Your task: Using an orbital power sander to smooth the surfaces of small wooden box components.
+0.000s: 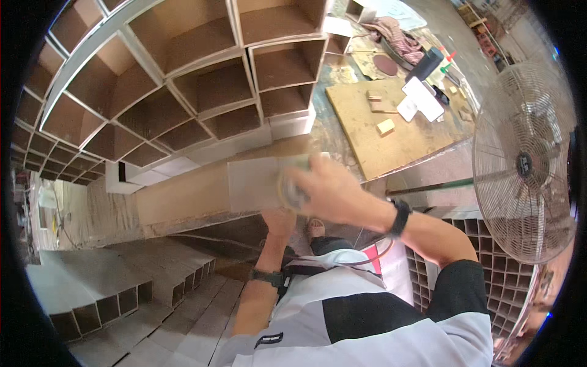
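A plain white box [252, 185] lies over the near edge of the workbench, in front of me. At its lower edge my left hand [279, 221] grips it, its fingers partly hidden behind the box. My right hand [327, 186] is closed on a ring-shaped roll of tape [290, 188], pressed against the box's right end. Both the roll and the fingertips are smeared by motion.
Stacked open white boxes [208, 85] fill the bench's far left. A wooden board [348, 116] at the right carries a phone [422, 98] and small blocks. A fan [524, 162] stands far right. More long boxes [147, 275] lie at lower left.
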The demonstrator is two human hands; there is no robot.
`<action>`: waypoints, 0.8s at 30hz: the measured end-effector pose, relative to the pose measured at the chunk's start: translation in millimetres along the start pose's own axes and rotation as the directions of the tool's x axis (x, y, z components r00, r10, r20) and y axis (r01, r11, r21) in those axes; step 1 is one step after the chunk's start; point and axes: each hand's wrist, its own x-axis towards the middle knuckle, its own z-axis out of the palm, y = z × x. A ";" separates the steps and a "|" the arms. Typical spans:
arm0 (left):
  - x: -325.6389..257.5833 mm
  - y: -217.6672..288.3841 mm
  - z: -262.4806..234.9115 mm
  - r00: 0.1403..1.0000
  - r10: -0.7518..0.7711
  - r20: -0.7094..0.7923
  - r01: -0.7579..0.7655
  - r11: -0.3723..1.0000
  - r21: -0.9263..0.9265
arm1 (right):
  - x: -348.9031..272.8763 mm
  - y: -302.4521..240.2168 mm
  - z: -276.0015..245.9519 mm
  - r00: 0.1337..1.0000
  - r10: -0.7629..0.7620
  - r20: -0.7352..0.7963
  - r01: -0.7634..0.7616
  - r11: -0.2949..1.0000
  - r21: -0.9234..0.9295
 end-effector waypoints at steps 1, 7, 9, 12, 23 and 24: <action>-4.1 3.3 -3.2 0.990 -0.138 0.010 0.136 0.957 -0.257 | -0.3 -3.8 -1.1 1.000 -0.014 0.006 0.014 1.000 0.016; -3.7 0.4 -1.4 0.997 0.055 -0.058 -0.042 0.978 0.205 | 22.3 22.7 -17.2 0.988 0.124 -0.087 -0.133 0.985 -0.108; -3.6 -6.4 1.3 0.999 -0.007 -0.034 0.011 0.992 0.125 | 0.6 3.2 -8.8 0.993 0.104 -0.059 -0.107 0.993 -0.045; -9.8 -10.8 4.2 0.999 -0.045 0.015 0.043 0.995 0.091 | -9.3 2.0 -6.3 0.993 -0.077 0.093 0.084 0.994 -0.069; -11.7 -2.0 -1.6 0.996 0.086 0.022 -0.088 0.970 0.226 | 15.2 49.2 -16.2 0.985 0.125 -0.116 -0.135 0.987 -0.082; -13.0 -3.4 1.1 0.997 -0.063 -0.045 0.066 0.995 0.074 | 14.4 34.9 -23.2 0.983 0.179 -0.044 -0.181 0.982 -0.060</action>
